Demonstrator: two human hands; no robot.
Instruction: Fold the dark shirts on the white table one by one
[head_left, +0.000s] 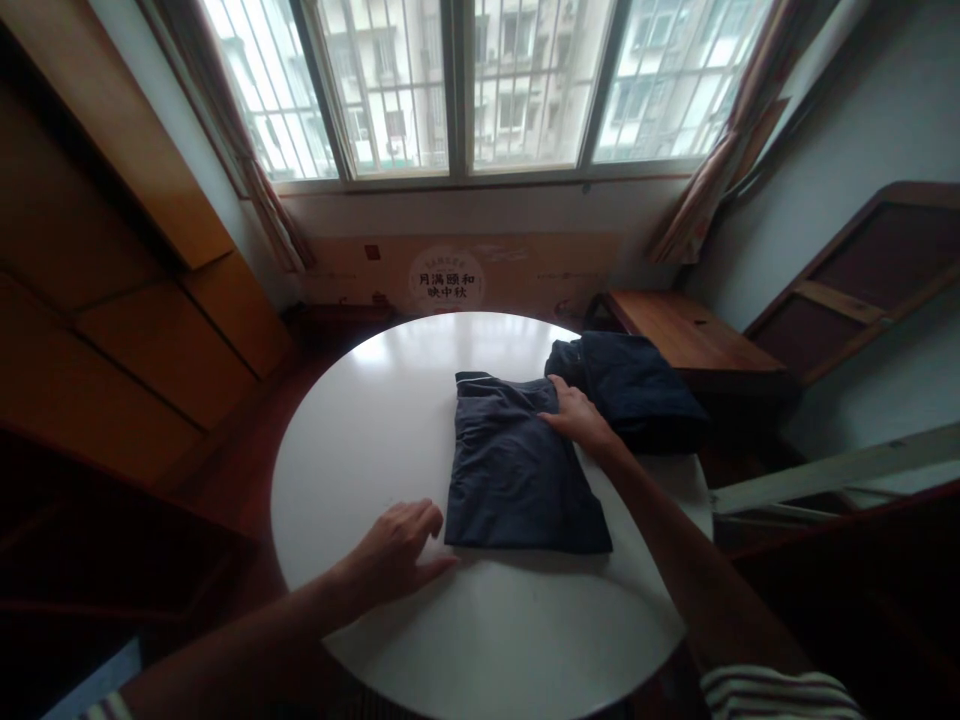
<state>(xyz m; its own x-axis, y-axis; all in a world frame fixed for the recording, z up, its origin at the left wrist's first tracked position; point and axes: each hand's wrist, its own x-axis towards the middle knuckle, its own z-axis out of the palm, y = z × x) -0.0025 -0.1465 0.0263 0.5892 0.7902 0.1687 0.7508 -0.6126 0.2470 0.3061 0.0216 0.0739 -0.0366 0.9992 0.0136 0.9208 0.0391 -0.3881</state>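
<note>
A pair of dark grey pants (517,470), folded into a flat rectangle, lies on the round white table (352,440) with its waistband toward the window. My right hand (577,412) rests on the upper right edge of the pants, thumb and forefinger spread apart on the cloth. Just off the lower left corner, my left hand (397,545) holds nothing; its thumb points toward the pants and its other fingers are curled, with a gap between. To the right of the pants sits a thick pile of folded dark navy clothes (637,390), close to my right hand.
A wooden desk or bench (694,330) stands behind the table on the right. Wooden cabinets (142,350) line the left side. A barred window (517,90) with tied curtains (697,215) is ahead. A pale rail (832,465) runs at the right.
</note>
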